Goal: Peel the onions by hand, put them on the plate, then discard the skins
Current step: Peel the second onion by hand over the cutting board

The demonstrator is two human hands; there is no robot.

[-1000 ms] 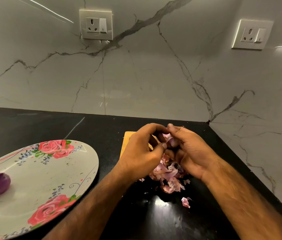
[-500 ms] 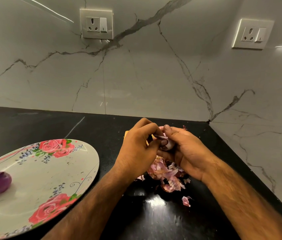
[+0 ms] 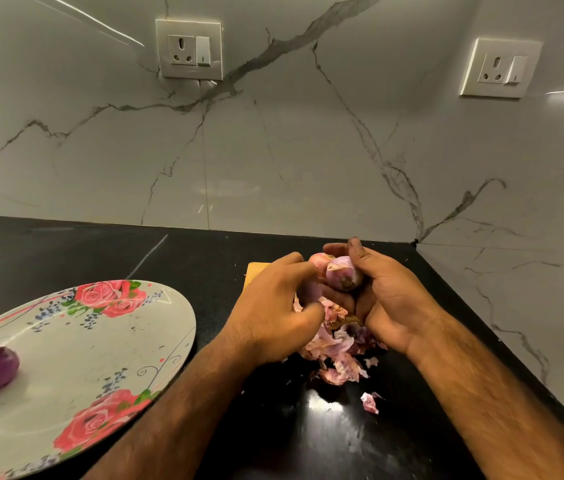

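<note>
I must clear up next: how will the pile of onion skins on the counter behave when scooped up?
Probably light and floppy: the onion skins are thin, curled flakes. Likely to scatter rather than lift as one, since a loose scrap already lies apart on the black counter.

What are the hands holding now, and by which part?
The right hand cups an onion around its sides. What the left hand holds cannot be told.
</note>
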